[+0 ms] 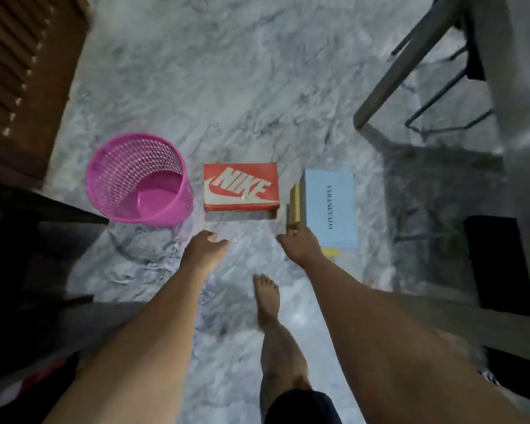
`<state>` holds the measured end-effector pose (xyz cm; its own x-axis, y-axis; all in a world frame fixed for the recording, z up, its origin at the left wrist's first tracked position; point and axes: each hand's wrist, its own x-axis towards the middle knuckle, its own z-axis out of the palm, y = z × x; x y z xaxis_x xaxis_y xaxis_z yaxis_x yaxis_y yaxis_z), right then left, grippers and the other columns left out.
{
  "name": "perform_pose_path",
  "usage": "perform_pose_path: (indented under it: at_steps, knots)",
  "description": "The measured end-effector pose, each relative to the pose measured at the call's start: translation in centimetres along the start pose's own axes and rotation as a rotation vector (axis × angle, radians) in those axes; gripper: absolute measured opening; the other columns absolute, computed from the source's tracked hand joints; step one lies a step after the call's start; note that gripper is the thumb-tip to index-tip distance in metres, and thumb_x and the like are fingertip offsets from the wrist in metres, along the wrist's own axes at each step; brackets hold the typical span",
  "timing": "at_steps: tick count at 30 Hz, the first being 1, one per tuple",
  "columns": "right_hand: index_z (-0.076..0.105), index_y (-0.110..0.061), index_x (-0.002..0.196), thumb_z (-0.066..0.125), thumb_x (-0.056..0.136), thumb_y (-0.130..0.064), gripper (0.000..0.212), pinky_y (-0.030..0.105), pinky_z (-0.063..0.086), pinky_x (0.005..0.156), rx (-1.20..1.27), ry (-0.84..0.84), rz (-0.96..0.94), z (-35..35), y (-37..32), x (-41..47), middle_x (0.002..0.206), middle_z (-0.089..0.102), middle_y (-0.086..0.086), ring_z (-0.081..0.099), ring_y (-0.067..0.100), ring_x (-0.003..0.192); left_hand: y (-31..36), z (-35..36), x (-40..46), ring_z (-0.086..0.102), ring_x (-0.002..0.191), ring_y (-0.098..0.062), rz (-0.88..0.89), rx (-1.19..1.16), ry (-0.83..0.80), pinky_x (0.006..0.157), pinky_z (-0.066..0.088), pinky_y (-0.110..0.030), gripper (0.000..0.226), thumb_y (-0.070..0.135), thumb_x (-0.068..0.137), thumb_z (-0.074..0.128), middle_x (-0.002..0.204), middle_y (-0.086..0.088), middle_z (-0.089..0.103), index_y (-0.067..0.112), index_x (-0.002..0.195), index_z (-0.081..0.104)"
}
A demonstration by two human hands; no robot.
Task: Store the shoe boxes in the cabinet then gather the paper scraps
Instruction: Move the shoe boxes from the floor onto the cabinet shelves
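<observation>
Left hand: my left hand (207,241) is out in front of me, low over the marble floor (257,87), fingers loosely extended and holding nothing.
Right hand: my right hand (297,240) is reaching forward too, fingers relaxed, gripping nothing; the fingertips sit right at the near corner of the stacked boxes, and I cannot tell whether they touch.
Red box: the red shoe box (241,187) with the big white logo lies flat on the floor straight ahead, just beyond both hands and between them, its near edge a short way past my left fingertips.
Blue box: the light blue shoe box (331,206) lies lid-up to the right of the red one, just beside my right hand on its outer side.
Yellow box: a yellow box (295,206) shows along the left edge of the blue one and again at its near end, so the blue box seems to rest on it; my right fingers point at its near corner.
Basket: a pink mesh basket (138,179) stands upright left of the red box, close beside it, ahead and to the left of my left hand.
Cabinet: the brown louvred cabinet door (22,71) is off at the far left, well apart from the boxes.
Foot: my bare foot (266,298) is planted on the floor behind the hands.
Right side: grey furniture legs (410,56) stand at the upper right.
</observation>
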<state>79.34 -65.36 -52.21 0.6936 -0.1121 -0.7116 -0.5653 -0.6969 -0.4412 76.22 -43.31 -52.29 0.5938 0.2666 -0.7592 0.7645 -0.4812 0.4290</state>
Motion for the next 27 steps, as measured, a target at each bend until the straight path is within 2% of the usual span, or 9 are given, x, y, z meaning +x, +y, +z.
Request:
perform_pose_path:
  at_steps: [3,6,10,13,16,19,21,24,27]
  knots:
    - [0.049,-0.012,0.144,0.064,0.095,-0.034,0.056,0.032,0.046,0.095,0.026,-0.044,0.056,1.4,-0.6,12.5,0.143,0.057,0.012,0.059,0.033,0.124,1.6,2.2,12.2,0.069,0.103,-0.036,-0.104,-0.04,-0.021,0.085,0.056,-0.043,0.063,0.044,0.072,0.064,0.122,-0.017,0.069,0.011,0.126,0.062]
    - [0.049,-0.011,0.144,0.066,0.093,-0.037,0.059,0.034,0.047,0.095,0.086,-0.011,0.092,3.7,-0.3,24.6,0.138,0.061,0.012,0.061,0.032,0.122,2.0,4.2,24.7,0.066,0.109,-0.033,-0.09,-0.026,0.005,0.094,0.055,-0.042,0.057,0.038,0.082,0.07,0.126,-0.009,0.067,0.02,0.135,0.056]
    - [0.04,-0.013,0.15,0.07,0.088,-0.038,0.073,0.035,0.05,0.095,0.149,0.011,0.136,8.0,1.4,37.7,0.138,0.061,0.013,0.063,0.031,0.119,-2.1,7.5,41.4,0.065,0.111,-0.031,-0.052,-0.048,0.136,0.087,0.059,-0.051,0.081,0.058,0.058,0.069,0.129,-0.004,0.062,0.032,0.131,0.046]
    - [0.032,-0.015,0.155,0.071,0.089,-0.044,0.082,0.043,0.051,0.103,0.211,0.021,0.126,11.3,2.6,44.4,0.145,0.056,0.01,0.061,0.032,0.125,-5.6,9.9,49.2,0.057,0.122,-0.035,-0.044,-0.083,0.224,0.095,0.054,-0.056,0.094,0.062,0.057,0.068,0.137,-0.007,0.053,0.031,0.138,0.033]
    - [0.038,-0.02,0.149,0.077,0.083,-0.052,0.083,0.042,0.054,0.099,0.307,0.044,0.136,13.9,3.9,49.0,0.139,0.06,0.002,0.063,0.028,0.12,-6.0,10.4,52.4,0.068,0.108,-0.027,-0.043,-0.257,0.252,0.09,0.058,-0.051,0.09,0.069,0.052,0.077,0.12,0.001,0.068,0.027,0.128,0.053]
    - [0.044,-0.023,0.141,0.083,0.079,-0.05,0.078,0.031,0.054,0.073,0.375,0.023,0.161,15.2,5.0,51.0,0.126,0.063,-0.004,0.064,0.022,0.106,-6.4,10.6,53.7,0.071,0.096,-0.02,-0.063,-0.418,0.204,0.082,0.059,-0.036,0.054,0.05,0.072,0.085,0.103,0.005,0.074,0.022,0.115,0.067]
    - [0.048,-0.024,0.137,0.084,0.076,-0.051,0.075,0.027,0.049,0.065,0.375,0.006,0.175,15.2,5.6,51.1,0.122,0.066,-0.004,0.066,0.021,0.103,-6.4,10.8,52.9,0.07,0.092,-0.015,-0.05,-0.484,0.148,0.072,0.055,-0.027,0.044,0.043,0.08,0.082,0.098,0.008,0.073,0.022,0.116,0.068]
    - [0.049,-0.025,0.136,0.083,0.077,-0.052,0.074,0.028,0.048,0.067,0.389,-0.06,0.191,14.2,5.9,49.5,0.121,0.068,-0.002,0.068,0.023,0.105,-7.2,10.6,50.2,0.07,0.097,-0.014,-0.033,-0.545,0.104,0.083,0.057,-0.033,0.046,0.038,0.082,0.081,0.106,0.008,0.073,0.023,0.122,0.067]
    - [0.051,-0.025,0.128,0.083,0.076,-0.052,0.067,0.028,0.049,0.067,0.389,-0.088,0.178,12.8,4.6,45.8,0.115,0.07,-0.004,0.069,0.019,0.097,-8.3,8.6,45.9,0.069,0.108,-0.02,-0.055,-0.567,0.108,0.096,0.055,-0.047,0.072,0.056,0.065,0.088,0.119,0.008,0.073,0.031,0.128,0.064]
